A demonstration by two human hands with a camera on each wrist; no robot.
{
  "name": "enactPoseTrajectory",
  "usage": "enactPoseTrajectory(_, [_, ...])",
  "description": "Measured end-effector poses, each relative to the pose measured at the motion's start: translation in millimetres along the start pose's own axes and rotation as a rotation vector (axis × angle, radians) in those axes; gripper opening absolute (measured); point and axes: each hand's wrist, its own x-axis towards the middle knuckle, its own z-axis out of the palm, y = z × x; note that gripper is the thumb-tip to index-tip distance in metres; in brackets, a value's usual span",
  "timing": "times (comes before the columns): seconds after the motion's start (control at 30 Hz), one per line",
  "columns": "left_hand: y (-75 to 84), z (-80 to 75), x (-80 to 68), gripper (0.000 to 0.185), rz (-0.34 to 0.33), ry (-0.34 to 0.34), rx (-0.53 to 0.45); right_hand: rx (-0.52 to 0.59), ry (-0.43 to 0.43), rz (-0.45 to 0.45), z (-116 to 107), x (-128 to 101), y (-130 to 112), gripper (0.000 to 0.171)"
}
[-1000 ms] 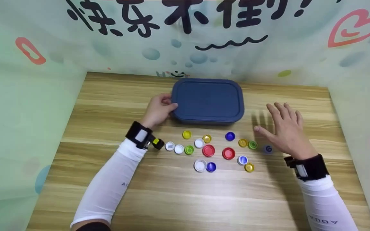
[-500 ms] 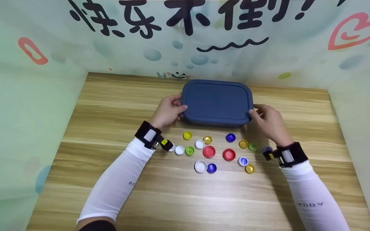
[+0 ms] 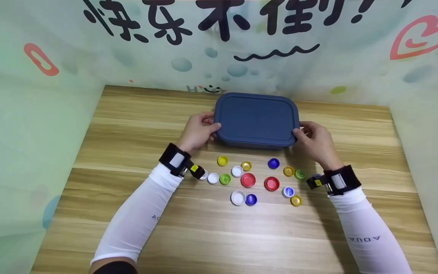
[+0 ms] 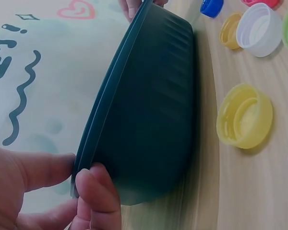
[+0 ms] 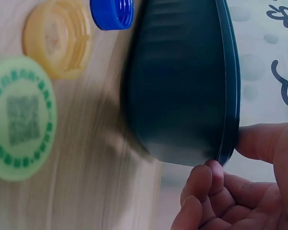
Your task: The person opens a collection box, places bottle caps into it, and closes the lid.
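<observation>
A dark blue rectangular plastic box with its lid on stands at the back of the table. At its left end my left hand pinches the rim, thumb on the lid's edge and fingers curled beneath. My right hand grips the opposite end the same way, and the right wrist view shows its thumb against the lid. In front of the box lie several bottle caps, among them a yellow cap, a blue cap, a red cap and a green cap.
The wooden table ends at a printed cloth backdrop close behind the box. Caps spread across the middle, including a large white cap and a gold cap. Wrist cameras partly cover the outermost caps.
My right hand, spread in the air at the right a second ago, has come left and taken hold of the box's right end. The box and left hand have shifted slightly right.
</observation>
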Motion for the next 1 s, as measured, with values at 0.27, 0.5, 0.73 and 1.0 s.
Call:
enactPoseTrajectory(0.27, [-0.4, -1.3, -0.9, 0.051, 0.004, 0.000, 0.013, -0.026, 0.031, -0.036, 0.9, 0.9, -3.3, 0.042])
enactPoseTrajectory(0.5, [-0.7, -2.5, -1.2, 0.053, 0.008, -0.003, 0.042, -0.026, 0.052, -0.043, 0.8, 1.5, -6.2, 0.043])
enactPoseTrajectory(0.73, [7.6, -6.2, -6.8, 0.053, 0.046, 0.012, 0.128, 0.012, 0.069, -0.048, -1.5, -1.8, -14.9, 0.044])
enactPoseTrajectory(1.0, [30.9, -3.2, -20.5, 0.053, 0.152, -0.019, 0.154, 0.556, 0.028, 0.020, -15.3, -6.0, -19.7, 0.052])
